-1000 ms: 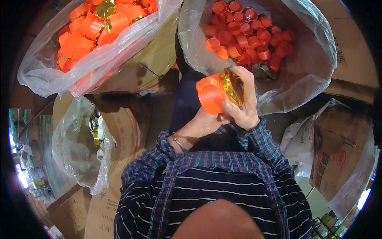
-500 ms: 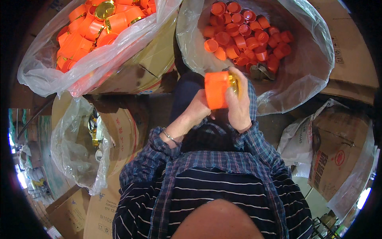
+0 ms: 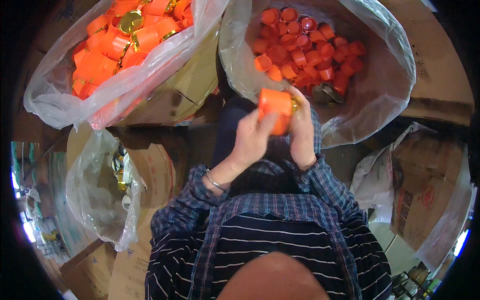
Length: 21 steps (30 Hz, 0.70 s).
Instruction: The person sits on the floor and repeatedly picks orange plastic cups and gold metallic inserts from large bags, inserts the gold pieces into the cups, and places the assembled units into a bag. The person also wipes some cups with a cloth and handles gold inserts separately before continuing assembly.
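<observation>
Dark floor (image 3: 345, 156), bright light (image 3: 29, 232) at left

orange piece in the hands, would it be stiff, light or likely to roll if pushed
The orange piece is probably stiff: similar pieces keep their shape when piled. It looks like hollow plastic, so likely light for its size. It may roll on its side, since its body seems rounded, though blur hides its full shape.
</observation>
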Each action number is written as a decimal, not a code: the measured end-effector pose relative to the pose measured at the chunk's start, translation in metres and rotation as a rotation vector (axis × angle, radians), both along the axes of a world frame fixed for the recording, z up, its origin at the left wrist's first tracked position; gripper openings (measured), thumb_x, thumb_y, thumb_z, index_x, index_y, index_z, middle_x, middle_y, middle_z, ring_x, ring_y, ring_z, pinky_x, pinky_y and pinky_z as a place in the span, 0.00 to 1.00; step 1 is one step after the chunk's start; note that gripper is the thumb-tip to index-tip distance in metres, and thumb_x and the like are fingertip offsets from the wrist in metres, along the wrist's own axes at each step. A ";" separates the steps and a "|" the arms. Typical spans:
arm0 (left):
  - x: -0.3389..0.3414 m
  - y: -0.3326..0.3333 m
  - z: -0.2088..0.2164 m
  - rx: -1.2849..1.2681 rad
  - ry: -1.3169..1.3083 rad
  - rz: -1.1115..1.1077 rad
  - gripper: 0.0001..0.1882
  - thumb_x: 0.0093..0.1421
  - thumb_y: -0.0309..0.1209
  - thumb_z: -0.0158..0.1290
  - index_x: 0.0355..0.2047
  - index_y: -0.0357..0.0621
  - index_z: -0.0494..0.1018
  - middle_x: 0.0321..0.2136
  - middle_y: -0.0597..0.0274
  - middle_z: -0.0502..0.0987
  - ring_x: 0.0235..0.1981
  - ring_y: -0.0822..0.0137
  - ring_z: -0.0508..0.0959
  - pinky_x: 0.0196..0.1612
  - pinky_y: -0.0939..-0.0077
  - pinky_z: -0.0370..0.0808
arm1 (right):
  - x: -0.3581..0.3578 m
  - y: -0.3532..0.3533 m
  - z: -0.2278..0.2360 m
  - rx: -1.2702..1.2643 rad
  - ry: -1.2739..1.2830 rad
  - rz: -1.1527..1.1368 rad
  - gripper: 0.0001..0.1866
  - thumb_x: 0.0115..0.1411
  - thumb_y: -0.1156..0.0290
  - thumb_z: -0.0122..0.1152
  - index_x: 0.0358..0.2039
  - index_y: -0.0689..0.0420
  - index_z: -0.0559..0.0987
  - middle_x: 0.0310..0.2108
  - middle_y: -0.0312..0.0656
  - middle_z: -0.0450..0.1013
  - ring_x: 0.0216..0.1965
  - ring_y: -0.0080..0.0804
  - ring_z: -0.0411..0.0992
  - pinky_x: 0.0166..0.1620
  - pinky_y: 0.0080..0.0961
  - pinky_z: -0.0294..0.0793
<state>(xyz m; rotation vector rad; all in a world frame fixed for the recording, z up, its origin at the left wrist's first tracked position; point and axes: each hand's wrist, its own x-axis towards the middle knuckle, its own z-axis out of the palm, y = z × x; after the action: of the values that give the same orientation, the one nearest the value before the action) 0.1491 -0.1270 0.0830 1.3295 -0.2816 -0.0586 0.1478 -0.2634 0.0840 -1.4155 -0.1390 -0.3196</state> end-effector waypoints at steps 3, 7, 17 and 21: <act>-0.004 -0.010 0.006 0.289 -0.495 0.096 0.15 0.69 0.37 0.53 0.46 0.35 0.75 0.37 0.51 0.80 0.38 0.60 0.81 0.41 0.68 0.77 | 0.000 0.009 0.000 0.817 0.409 0.166 0.22 0.75 0.59 0.39 0.58 0.61 0.70 0.49 0.41 0.72 0.51 0.34 0.71 0.57 0.25 0.68; 0.010 -0.028 0.014 -0.382 0.360 0.110 0.23 0.74 0.45 0.44 0.51 0.35 0.74 0.45 0.61 0.78 0.45 0.70 0.77 0.51 0.72 0.74 | 0.014 0.006 -0.012 -0.329 -0.101 -0.318 0.25 0.57 0.70 0.61 0.54 0.66 0.71 0.49 0.53 0.71 0.49 0.46 0.71 0.55 0.34 0.70; 0.071 -0.031 -0.003 -0.507 0.615 -0.004 0.25 0.74 0.46 0.41 0.57 0.37 0.69 0.52 0.58 0.75 0.53 0.65 0.75 0.58 0.67 0.73 | 0.075 -0.046 -0.015 -0.729 -0.655 -0.110 0.38 0.47 0.57 0.71 0.55 0.64 0.72 0.51 0.56 0.70 0.49 0.54 0.71 0.52 0.42 0.73; 0.080 -0.053 -0.010 0.151 -0.073 0.265 0.22 0.74 0.43 0.43 0.48 0.32 0.75 0.43 0.59 0.80 0.42 0.71 0.77 0.48 0.73 0.73 | 0.094 -0.025 -0.018 -0.001 0.070 -0.087 0.24 0.66 0.60 0.55 0.55 0.64 0.72 0.50 0.49 0.71 0.50 0.38 0.71 0.55 0.30 0.69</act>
<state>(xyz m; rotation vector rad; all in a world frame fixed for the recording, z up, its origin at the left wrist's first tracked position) 0.2292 -0.1798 0.0732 1.5107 -0.1630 0.1960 0.2422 -0.2882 0.0664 -1.4341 -0.0204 -0.3408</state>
